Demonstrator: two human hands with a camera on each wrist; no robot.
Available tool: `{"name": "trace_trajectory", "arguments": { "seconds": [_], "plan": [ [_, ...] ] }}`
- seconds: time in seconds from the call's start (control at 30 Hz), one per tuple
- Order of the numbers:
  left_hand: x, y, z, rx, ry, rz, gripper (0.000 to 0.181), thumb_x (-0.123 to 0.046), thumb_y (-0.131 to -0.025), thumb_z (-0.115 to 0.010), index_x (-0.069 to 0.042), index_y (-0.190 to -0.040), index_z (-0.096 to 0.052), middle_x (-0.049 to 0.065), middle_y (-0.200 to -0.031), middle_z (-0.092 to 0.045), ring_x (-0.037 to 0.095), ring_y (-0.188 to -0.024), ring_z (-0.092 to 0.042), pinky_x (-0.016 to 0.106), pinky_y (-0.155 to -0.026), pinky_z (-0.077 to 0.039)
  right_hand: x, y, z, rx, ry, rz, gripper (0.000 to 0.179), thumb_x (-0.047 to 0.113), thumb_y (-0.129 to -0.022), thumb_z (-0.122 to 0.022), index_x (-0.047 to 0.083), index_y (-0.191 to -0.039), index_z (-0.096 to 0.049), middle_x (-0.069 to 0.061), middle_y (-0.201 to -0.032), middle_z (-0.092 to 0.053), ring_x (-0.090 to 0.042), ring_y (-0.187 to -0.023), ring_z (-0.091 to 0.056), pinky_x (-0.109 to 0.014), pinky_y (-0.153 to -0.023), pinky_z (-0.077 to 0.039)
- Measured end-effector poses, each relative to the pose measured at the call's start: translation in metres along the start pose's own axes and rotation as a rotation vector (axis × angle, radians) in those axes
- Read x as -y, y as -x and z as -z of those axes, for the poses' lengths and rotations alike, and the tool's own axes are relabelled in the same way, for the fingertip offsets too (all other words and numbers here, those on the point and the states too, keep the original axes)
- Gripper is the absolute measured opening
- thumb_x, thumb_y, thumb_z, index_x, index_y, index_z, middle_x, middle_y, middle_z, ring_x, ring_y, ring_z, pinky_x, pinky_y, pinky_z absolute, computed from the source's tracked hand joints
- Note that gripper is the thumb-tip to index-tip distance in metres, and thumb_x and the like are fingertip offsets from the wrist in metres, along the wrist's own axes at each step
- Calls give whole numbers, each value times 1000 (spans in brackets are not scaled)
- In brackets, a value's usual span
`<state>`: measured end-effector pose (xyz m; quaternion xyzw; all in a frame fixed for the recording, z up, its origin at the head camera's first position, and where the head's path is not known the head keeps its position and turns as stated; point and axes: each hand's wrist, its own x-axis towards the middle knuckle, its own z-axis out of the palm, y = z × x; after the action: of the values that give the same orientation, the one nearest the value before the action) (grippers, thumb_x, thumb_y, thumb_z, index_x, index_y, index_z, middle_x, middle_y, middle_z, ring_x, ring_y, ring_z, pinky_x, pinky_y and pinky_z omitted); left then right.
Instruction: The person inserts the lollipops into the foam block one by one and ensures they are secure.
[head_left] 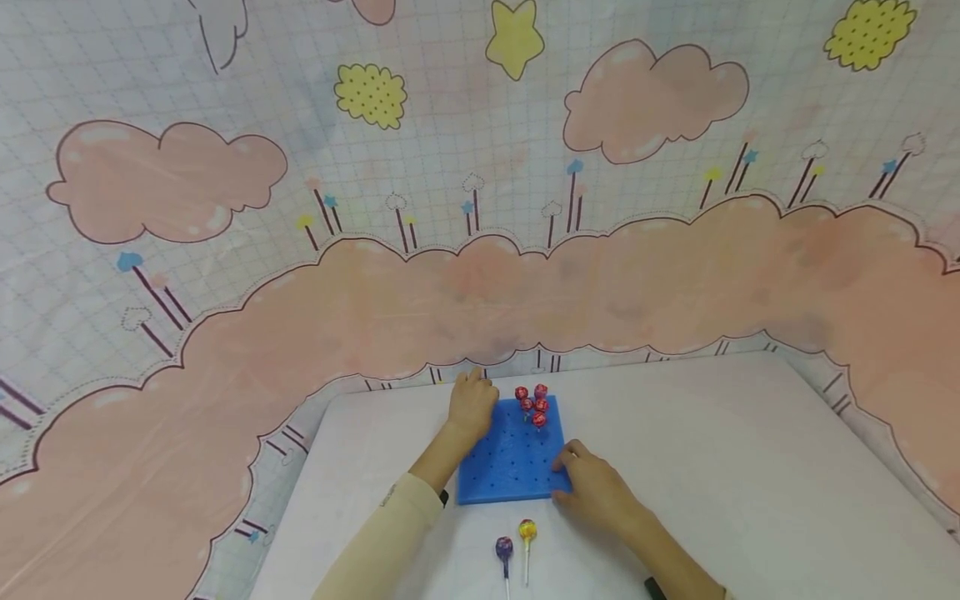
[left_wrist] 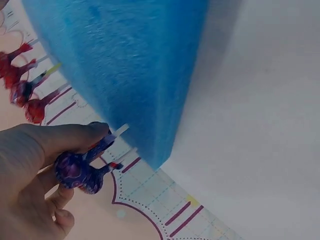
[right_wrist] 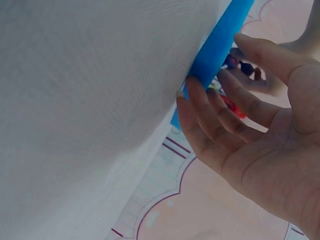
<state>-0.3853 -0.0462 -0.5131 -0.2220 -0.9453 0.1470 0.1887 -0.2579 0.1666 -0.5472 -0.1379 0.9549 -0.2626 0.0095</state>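
My left hand (head_left: 472,408) is at the far left corner of a blue foam board (head_left: 506,462) dotted with small holes. Its thumb and fingers pinch a purple-wrapped lollipop (left_wrist: 71,167), stick toward the board. Close beside that is a second purple lollipop (left_wrist: 93,181), its white stick end near the board corner. My right hand (head_left: 596,492) rests at the board's near right edge, with loosely extended fingers touching the side. Several red-wrapped lollipops (head_left: 539,420) stand upright in the board's far right part.
On the white table (head_left: 712,467), in front of the board, lie a yellow lollipop (head_left: 527,530) and a dark purple lollipop (head_left: 504,547), sticks toward me. A patterned cloth (head_left: 480,292) with pink clouds hangs behind the table.
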Motion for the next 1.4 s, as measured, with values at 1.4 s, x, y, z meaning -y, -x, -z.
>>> {"name": "trace_trajectory", "arguments": {
  "seconds": [1.4],
  "plan": [
    [39,0,34,123,666,110,11,-20,-97,-73,-11,-100,-75,0,-83,-69,22,-90,-59,43,-87,-55,0,1,-1,-22,21,36,35,20,-82,-91,7,-108,-72,-6,-113,-62,-22,-99,-67,-40,-90,-63]
  ]
}}
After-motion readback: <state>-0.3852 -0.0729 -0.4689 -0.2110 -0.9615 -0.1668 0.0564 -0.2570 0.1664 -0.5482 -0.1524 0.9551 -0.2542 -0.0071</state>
